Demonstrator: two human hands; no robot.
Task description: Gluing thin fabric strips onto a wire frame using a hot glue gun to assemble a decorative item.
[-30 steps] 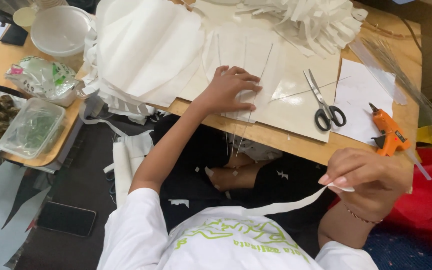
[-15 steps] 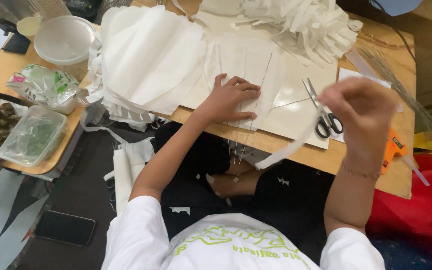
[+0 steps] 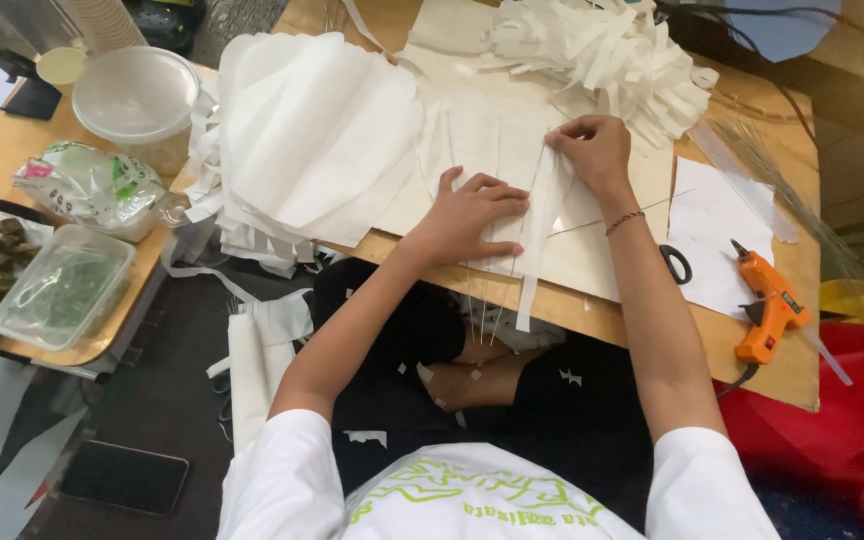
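Note:
My left hand [image 3: 467, 215] lies flat with fingers spread on a cream paper sheet [image 3: 592, 255] on the low wooden table [image 3: 752, 370], holding down thin sticks. My right hand [image 3: 592, 150] sits just beyond it, fingers pinching the upper end of a long white paper strip [image 3: 532, 260] against the sheet. The strip runs down between my hands and hangs over the table's near edge. My crossed legs are under the table.
Black-handled scissors [image 3: 674, 262] lie half hidden behind my right forearm, with an orange glue gun [image 3: 767, 305] to the right. A stack of white paper [image 3: 312, 140] and a heap of cut strips [image 3: 602, 50] lie beyond. Plastic food containers [image 3: 137, 95] stand left; a phone [image 3: 122, 475] lies on the floor.
My right hand has carried the white strip from down by my right side up onto the sheet and laid it beside my left hand, which stayed in place.

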